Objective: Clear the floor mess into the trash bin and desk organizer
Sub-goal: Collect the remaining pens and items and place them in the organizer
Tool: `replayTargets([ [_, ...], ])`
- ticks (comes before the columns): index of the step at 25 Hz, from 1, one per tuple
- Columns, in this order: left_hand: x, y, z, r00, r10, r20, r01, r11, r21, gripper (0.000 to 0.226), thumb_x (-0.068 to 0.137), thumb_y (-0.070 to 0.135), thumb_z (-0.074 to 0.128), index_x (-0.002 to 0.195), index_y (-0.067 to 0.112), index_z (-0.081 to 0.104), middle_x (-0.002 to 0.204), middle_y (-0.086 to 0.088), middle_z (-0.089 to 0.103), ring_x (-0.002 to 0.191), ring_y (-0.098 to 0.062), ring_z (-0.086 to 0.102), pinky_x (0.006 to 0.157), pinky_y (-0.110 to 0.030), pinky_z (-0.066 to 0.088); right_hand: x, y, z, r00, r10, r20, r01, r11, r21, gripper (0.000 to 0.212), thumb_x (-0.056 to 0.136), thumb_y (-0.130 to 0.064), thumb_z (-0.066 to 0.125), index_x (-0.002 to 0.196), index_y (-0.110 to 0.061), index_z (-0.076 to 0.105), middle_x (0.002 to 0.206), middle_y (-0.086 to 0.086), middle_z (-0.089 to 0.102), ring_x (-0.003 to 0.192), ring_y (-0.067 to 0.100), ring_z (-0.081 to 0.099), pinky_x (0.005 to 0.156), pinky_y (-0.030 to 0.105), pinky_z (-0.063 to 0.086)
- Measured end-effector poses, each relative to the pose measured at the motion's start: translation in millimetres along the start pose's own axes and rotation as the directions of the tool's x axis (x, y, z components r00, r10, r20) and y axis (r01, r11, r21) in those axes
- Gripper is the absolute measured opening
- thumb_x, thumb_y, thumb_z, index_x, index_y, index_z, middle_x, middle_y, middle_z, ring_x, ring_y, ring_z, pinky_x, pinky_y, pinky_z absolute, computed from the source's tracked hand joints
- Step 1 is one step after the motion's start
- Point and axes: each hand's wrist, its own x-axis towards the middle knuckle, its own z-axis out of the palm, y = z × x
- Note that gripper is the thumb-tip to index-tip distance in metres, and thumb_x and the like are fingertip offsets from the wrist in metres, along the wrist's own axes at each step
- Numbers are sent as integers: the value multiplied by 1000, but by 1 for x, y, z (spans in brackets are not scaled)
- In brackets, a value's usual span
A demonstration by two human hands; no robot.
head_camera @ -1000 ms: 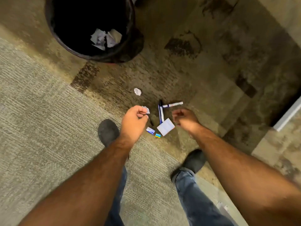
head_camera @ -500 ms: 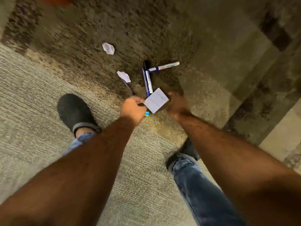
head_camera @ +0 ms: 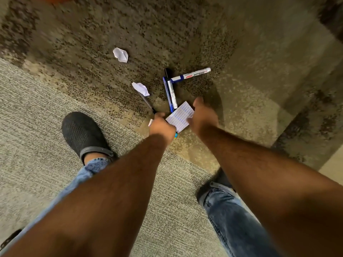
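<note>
Left hand [head_camera: 161, 126], seen from the back, fingers curled under at the carpet; what this grip holds cannot be told, though a small white edge and a blue-yellow scrap [head_camera: 176, 135] show at its sides. Right hand [head_camera: 203, 117], fingers bent down on the right edge of the note [head_camera: 180, 116]; whether this grip pinches the sheet or only touches it cannot be told. The note is a small white rectangle, ruled with faint blue lines, lying flat between the two hands. Just beyond it lie a blue pen [head_camera: 168, 94] and a white marker [head_camera: 172, 93] with a black cap, side by side; a second white marker [head_camera: 191, 74] with a blue band angles off to the right. Left of these, a thin dark pen [head_camera: 147, 102] runs under a crumpled paper [head_camera: 141, 88]. A second paper ball [head_camera: 120, 55] lies farther off to the left. The carpet [head_camera: 250, 89] is mottled brown and tan, with a pale woven panel nearer. Black perforated clog [head_camera: 81, 132] at left; blue jeans [head_camera: 230, 219].
</note>
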Motion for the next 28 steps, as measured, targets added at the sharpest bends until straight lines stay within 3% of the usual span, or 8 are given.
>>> replayTargets([
  [6, -4, -4, -4, 999, -42, 30, 47, 983, -176, 42, 86, 3, 71, 127, 7, 65, 114, -18, 75, 104, -37, 71, 94, -48, 58, 6, 22, -5, 982, 48, 183, -113, 925, 363, 19, 85, -19, 79, 98, -13, 66, 96, 6, 71, 85, 21, 63, 76, 30, 48],
  [10, -15, -1, -13, 1000, 16, 26, -1, 877, -481, 14, 91, 4, 73, 89, 17, 69, 80, -1, 72, 63, -14, 65, 56, -25, 53, -10, 28, -20, 963, -70, 261, -168, 602, 781, 22, 93, 0, 70, 107, -10, 57, 89, 5, 68, 70, 12, 62, 61, 27, 47],
  [13, -18, 8, -24, 991, 75, 111, 10, 787, -616, 15, 94, 1, 69, 98, 15, 70, 85, 1, 77, 66, -7, 74, 53, -18, 56, -22, 27, -33, 916, -197, 350, -229, 460, 858, 28, 95, 4, 65, 114, -11, 51, 92, 4, 70, 66, 8, 70, 57, 19, 48],
  [16, -14, 16, -35, 980, 161, 119, -72, 838, -541, 18, 98, -1, 63, 106, 14, 68, 89, 1, 76, 79, -18, 73, 64, -30, 62, -23, 22, -37, 906, -204, 372, -199, 571, 797, 32, 91, 14, 62, 113, -7, 55, 98, 11, 70, 75, 12, 64, 61, 22, 47],
  [19, -2, 16, -60, 981, 178, -76, -194, 890, -413, 21, 91, 5, 62, 111, 8, 66, 100, -12, 74, 90, -29, 70, 82, -40, 58, -14, 13, -34, 977, -94, 193, -64, 730, 680, 28, 87, 16, 57, 109, 0, 64, 111, 21, 72, 82, 15, 63, 66, 13, 48],
  [22, 10, 4, -96, 918, 178, -354, -291, 909, -299, 19, 76, 25, 58, 93, 19, 65, 77, 10, 66, 66, -4, 61, 68, -26, 47, -11, -5, -31, 997, -83, 11, 69, 887, 457, 21, 86, 0, 62, 102, -11, 70, 104, 8, 76, 96, 23, 70, 91, 32, 55],
  [25, 21, -16, -123, 862, 122, -492, -309, 896, -319, 14, 78, 26, 57, 90, 18, 62, 72, 10, 61, 60, -1, 58, 61, -21, 50, -14, -37, -26, 972, -211, -105, 234, 922, 308, 21, 81, -4, 64, 97, -14, 73, 96, 7, 77, 93, 29, 71, 85, 38, 56],
  [28, 24, -36, -132, 824, 85, -560, -320, 885, -338, 24, 83, 19, 57, 103, 7, 63, 83, -1, 65, 71, -8, 65, 67, -25, 57, -8, -64, -18, 955, -228, -190, 263, 946, 190, 27, 84, -12, 68, 112, -14, 69, 114, 12, 72, 106, 34, 67, 88, 39, 54],
])
